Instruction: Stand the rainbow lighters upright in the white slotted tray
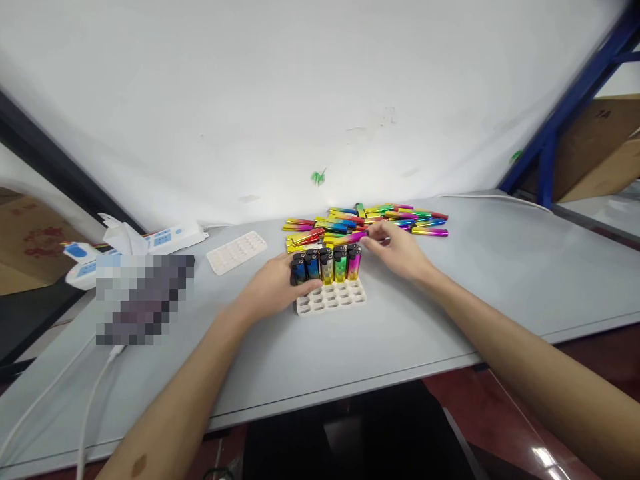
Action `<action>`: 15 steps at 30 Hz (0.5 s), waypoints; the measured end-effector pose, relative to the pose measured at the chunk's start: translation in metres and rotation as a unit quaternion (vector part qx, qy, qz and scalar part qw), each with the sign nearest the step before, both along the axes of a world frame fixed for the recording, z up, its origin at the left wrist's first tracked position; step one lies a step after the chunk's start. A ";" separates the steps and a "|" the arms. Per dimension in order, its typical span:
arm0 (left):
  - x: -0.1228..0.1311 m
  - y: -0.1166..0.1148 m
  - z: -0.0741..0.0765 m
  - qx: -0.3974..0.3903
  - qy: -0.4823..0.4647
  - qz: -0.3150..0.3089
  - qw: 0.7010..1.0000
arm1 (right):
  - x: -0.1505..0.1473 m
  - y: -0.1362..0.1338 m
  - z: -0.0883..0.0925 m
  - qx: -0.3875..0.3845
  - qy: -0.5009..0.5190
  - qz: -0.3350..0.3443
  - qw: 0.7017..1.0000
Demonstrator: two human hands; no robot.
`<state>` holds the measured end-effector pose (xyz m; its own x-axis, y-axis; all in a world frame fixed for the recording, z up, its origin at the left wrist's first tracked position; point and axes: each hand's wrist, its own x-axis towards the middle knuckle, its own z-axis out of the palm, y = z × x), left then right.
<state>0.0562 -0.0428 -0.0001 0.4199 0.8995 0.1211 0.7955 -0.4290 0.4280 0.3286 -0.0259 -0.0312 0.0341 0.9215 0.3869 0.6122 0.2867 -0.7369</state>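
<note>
A white tray (331,300) with rows of slots stands in front of me, its back rows filled with upright shiny lighters (327,267) in blue, gold, green and pink. My left hand (273,287) grips the tray's left side, thumb across the front of the blue lighters; its other fingers are partly hidden behind them. Just behind the tray's right end, my right hand (395,248) pinches the black end of a purple-and-yellow lighter (354,237) lying nearly flat at the pile's edge. The pile of loose metallic lighters (420,217) spreads toward the wall.
Another white slotted tray (237,252) lies to the left on the grey table (425,327). Farther left are power strips (173,237), a blurred-out dark object (145,300) and white cables (93,400). A white wall (225,120) rises behind; cardboard boxes (595,147) sit at right.
</note>
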 end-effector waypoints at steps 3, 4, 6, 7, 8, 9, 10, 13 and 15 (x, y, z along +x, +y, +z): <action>0.001 0.000 0.001 -0.003 0.005 0.005 1.000 | -0.001 -0.004 0.009 -0.029 0.171 -0.006 0.985; 0.001 0.000 0.001 -0.003 0.006 0.006 1.000 | -0.001 -0.005 0.012 -0.045 0.221 -0.005 0.974; 0.002 0.000 0.001 -0.003 0.008 0.008 1.000 | -0.001 -0.008 0.016 -0.069 0.287 -0.002 0.956; 0.002 0.000 0.001 -0.004 0.009 0.009 1.000 | -0.001 -0.009 0.018 -0.075 0.299 -0.002 0.951; 0.002 0.000 0.001 -0.005 0.010 0.009 1.000 | -0.001 -0.010 0.019 -0.078 0.302 -0.003 0.950; 0.002 0.000 0.001 -0.006 0.011 0.010 1.000 | -0.001 -0.011 0.020 -0.083 0.298 -0.002 0.951; 0.001 0.000 0.001 -0.006 0.011 0.010 1.000 | -0.001 -0.011 0.021 -0.091 0.294 -0.001 0.952; 0.001 0.000 0.001 -0.007 0.009 0.012 1.000 | -0.001 -0.012 0.022 -0.130 0.296 0.002 0.946; 0.001 -0.001 0.001 -0.008 0.006 0.014 1.000 | 0.000 -0.011 0.021 -0.135 0.300 0.005 0.944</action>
<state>0.0576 -0.0434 0.0008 0.3962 0.9126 0.1009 0.8123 -0.3996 0.4248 0.3284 -0.0368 -0.0104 0.1630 0.9853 0.0508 0.0586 0.0417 -0.9974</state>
